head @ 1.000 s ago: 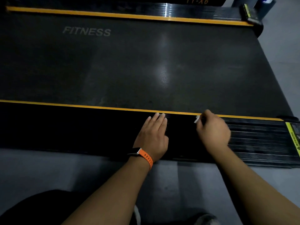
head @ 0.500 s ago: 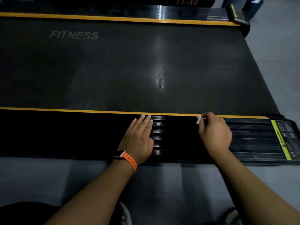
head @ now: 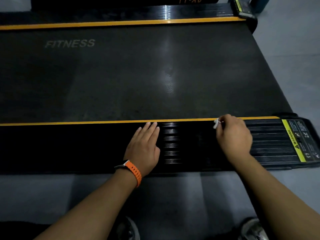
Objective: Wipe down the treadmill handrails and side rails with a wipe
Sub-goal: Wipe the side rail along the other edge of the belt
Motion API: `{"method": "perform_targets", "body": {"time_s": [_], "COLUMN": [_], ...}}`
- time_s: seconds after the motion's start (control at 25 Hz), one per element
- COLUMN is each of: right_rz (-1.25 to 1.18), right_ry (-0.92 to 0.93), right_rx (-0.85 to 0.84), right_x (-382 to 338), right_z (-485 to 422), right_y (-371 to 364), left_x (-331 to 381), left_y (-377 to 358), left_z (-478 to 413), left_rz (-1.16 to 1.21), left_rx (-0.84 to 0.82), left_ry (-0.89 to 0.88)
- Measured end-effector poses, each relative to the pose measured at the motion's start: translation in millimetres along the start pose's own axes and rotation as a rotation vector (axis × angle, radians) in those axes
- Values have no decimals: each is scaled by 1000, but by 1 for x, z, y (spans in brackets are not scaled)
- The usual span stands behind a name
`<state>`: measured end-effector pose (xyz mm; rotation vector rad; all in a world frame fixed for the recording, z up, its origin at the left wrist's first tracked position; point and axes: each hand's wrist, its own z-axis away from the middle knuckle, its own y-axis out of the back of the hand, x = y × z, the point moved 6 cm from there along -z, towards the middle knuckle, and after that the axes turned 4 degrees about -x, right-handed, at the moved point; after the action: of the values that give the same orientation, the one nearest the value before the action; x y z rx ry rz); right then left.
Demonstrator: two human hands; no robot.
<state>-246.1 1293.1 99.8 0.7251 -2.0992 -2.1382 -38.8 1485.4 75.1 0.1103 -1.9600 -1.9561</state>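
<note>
The near side rail (head: 173,146) of the treadmill is black and ribbed, with an orange strip along its inner edge. My left hand (head: 145,146) lies flat on this rail, fingers straight and together, an orange watch strap on the wrist. To its right my right hand (head: 232,137) is curled over a small white wipe (head: 216,123), of which only a corner shows at the fingertips, pressed on the rail by the orange strip. The far side rail (head: 121,13) runs along the top of the view.
The dark running belt (head: 138,75) marked FITNESS lies between the rails. A yellow warning label (head: 299,139) marks the rail's right end. Grey floor (head: 173,196) lies in front, and my shoes (head: 251,229) show at the bottom edge.
My view has drifted right along the treadmill, so the rail's right end and label now show more. Both hands stay on the near rail, the right still holding the wipe.
</note>
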Motion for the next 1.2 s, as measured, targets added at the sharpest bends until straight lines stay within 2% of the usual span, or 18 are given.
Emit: {"method": "perform_targets", "body": {"time_s": [0.08,0.16,0.24,0.4,0.48,0.64,0.72,0.84,0.92,0.96,1.0,1.12,1.2], "right_rz": [-79,-110,-73,-66,-53,-115,-80,-62,-70,-60,-66,-98,-75], "right_ry": [50,178,206,-76,-102,165,220,-8,-170,-189,-147,170,252], "right_rx": [-31,-91,-93,15,14,-65,-77,35,40,38,34,-90,-77], "right_x": [-34,-69,-67,15,19,-65,-77,-17,19,19,4,-74,-86], "right_z": [5,16,16,3,2,16,22,12,7,7,8,35,46], "right_y": [-10,-22,-23,9,7,-22,-25,2,15,15,11,-21,-26], "left_x": [18,38,48,48,49,50,50,50,49,49,50,50,50], "left_y": [-3,-9,-14,-13,-12,-11,-10,-11,-12,-12,-12,-12,-12], "left_z": [-7,-13,-17,-16,-16,-17,-17,-16,-16,-16,-16,-17,-18], "left_rz": [11,-2,-12,-15,-6,-17,-17,-6,-8,-8,-8,-12,-9], "left_rx": [-10,-30,-50,-69,-71,-65,-51,-50,-48,-47,-46,-46,-41], "left_ry": [-29,-38,-25,-28,-27,-28,-29,-29,-24,-24,-26,-28,-29]}}
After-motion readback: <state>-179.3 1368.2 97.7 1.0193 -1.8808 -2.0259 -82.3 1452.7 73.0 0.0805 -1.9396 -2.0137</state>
